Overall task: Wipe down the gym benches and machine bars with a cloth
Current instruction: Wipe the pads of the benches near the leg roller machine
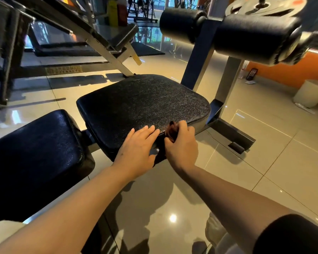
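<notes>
My right hand (180,143) is bunched around a small dark brownish cloth (171,132), fingers curled tight on it, right at the near edge of the black textured vinyl seat pad (141,101). My left hand (136,147) lies flat beside it, fingers straight and together, pressing on the same edge of the pad. The two hands are almost touching.

To wipe this edge well, I think I should loosen the wad so more of the cloth meets the vinyl, then pull it along the rim in long overlapping passes instead of dabbing. The left hand looks useful as a brace while the right works, though it should slide out of the way as the cloth comes toward it. The rolled side of the pad, where it curves down, probably needs the cloth folded over it.

The seat pad is a rounded square with a pebbled grain that catches the light as a dull grey sheen across its middle; I cannot tell whether that is damp or only glare. A second glossy black cushion (35,158) sits just to its left, apart by a narrow gap. Beyond, two black padded rollers (246,32) stand on a dark metal post (200,57), both likely still to be wiped. A tan tiled floor (264,162) shines underneath.
</notes>
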The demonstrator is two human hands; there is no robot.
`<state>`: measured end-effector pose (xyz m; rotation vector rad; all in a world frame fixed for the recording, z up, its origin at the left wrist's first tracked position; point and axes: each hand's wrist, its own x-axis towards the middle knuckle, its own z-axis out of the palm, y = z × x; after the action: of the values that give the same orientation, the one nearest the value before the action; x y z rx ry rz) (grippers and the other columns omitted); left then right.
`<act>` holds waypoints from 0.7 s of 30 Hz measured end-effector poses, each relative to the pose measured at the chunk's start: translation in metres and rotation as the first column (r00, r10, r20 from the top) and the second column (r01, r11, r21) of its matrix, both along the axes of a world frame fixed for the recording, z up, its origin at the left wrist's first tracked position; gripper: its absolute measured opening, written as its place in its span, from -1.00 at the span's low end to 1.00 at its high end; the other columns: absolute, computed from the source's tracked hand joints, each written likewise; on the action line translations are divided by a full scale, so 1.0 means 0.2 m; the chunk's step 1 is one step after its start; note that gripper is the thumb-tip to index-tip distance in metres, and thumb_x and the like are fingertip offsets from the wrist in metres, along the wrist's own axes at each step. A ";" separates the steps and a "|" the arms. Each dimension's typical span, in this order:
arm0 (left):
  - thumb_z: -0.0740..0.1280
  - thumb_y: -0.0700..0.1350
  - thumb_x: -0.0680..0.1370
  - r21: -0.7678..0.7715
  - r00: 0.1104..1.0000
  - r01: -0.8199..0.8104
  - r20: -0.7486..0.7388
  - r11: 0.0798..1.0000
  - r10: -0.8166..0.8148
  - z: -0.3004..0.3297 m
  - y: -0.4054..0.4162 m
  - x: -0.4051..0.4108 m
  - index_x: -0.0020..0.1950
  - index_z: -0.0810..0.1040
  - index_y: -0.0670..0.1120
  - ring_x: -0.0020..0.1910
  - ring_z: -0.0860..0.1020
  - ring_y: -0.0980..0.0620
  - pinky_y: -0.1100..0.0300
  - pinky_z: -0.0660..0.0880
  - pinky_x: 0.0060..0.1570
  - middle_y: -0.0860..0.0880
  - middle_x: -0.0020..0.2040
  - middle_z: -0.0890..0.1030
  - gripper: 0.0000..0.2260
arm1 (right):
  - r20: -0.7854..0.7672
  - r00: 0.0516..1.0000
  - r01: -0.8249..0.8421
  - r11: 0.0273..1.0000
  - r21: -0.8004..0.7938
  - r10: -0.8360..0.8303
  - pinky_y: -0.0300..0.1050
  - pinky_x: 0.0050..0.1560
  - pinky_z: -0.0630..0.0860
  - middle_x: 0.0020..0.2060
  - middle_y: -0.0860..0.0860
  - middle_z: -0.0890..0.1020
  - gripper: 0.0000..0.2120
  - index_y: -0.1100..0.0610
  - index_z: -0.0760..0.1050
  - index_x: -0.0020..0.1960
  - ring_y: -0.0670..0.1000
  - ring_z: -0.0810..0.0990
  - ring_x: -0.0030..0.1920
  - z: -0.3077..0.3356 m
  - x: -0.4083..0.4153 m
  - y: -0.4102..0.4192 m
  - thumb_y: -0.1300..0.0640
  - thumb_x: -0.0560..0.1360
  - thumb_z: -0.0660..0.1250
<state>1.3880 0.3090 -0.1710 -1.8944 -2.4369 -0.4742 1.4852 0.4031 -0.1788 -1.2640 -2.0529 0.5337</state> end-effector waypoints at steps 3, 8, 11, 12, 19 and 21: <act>0.24 -0.07 0.61 0.005 0.999 0.040 0.011 0.999 -0.040 -0.01 -0.02 -0.03 0.59 -0.02 0.04 0.55 -0.09 0.12 0.21 -0.28 0.42 0.08 0.58 0.00 -0.37 | -0.049 0.994 0.098 0.995 -0.023 -0.099 -0.08 -0.14 0.33 0.07 0.10 0.44 -0.68 0.10 0.33 0.17 0.20 0.52 0.02 0.00 0.00 0.04 0.08 0.50 0.36; 0.25 -0.07 0.61 0.014 0.997 0.077 0.001 0.997 -0.077 -0.02 -0.10 -0.08 0.58 0.02 0.06 0.54 -0.07 0.13 0.23 -0.28 0.40 0.09 0.58 0.01 -0.39 | -0.101 0.981 0.158 0.985 -0.069 -0.165 -0.01 -0.05 0.42 0.07 0.14 0.44 -0.68 0.10 0.33 0.20 0.18 0.51 0.00 -0.02 0.01 0.13 0.13 0.51 0.34; 0.25 -0.07 0.61 0.015 0.997 0.075 -0.011 0.997 -0.075 -0.03 -0.15 -0.10 0.58 0.02 0.07 0.55 -0.07 0.12 0.22 -0.28 0.41 0.08 0.58 0.01 -0.39 | -0.107 0.980 0.158 0.982 -0.105 -0.169 -0.04 -0.06 0.42 0.06 0.16 0.46 -0.71 0.11 0.36 0.21 0.15 0.49 -0.04 -0.01 0.02 0.17 0.17 0.52 0.31; 0.25 -0.07 0.61 0.017 0.997 0.069 -0.016 0.997 -0.069 -0.04 -0.16 -0.10 0.58 0.01 0.07 0.55 -0.08 0.12 0.20 -0.28 0.41 0.08 0.58 0.00 -0.38 | -0.094 0.987 0.126 0.989 -0.084 -0.133 -0.05 -0.06 0.41 0.05 0.15 0.48 -0.72 0.11 0.37 0.20 0.12 0.47 -0.05 -0.01 0.02 0.16 0.17 0.51 0.31; 0.25 -0.04 0.61 0.025 0.999 -0.024 -0.036 0.999 0.025 -0.04 -0.11 -0.02 0.58 0.00 0.06 0.55 -0.06 0.06 0.02 -0.16 0.50 0.05 0.58 0.03 -0.38 | 0.029 0.979 -0.201 0.979 0.005 0.201 -0.09 -0.07 0.40 -0.02 0.08 0.48 -0.72 0.10 0.42 0.11 0.07 0.46 -0.07 -0.04 0.01 0.03 0.16 0.44 0.38; 0.24 -0.05 0.61 0.035 0.999 -0.029 -0.020 0.999 0.029 -0.04 -0.10 -0.02 0.58 0.02 0.04 0.55 -0.05 0.06 -0.01 -0.14 0.51 0.05 0.58 0.05 -0.40 | 0.022 0.981 -0.193 0.981 0.021 0.193 -0.06 -0.08 0.44 -0.05 0.10 0.54 -0.79 0.10 0.43 0.03 0.09 0.49 -0.07 -0.02 0.05 0.09 0.18 0.43 0.37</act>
<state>1.3849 0.2883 -0.1788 -1.8387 -2.4235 -0.4904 1.4949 0.4215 -0.1835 -1.0662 -2.2057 0.5850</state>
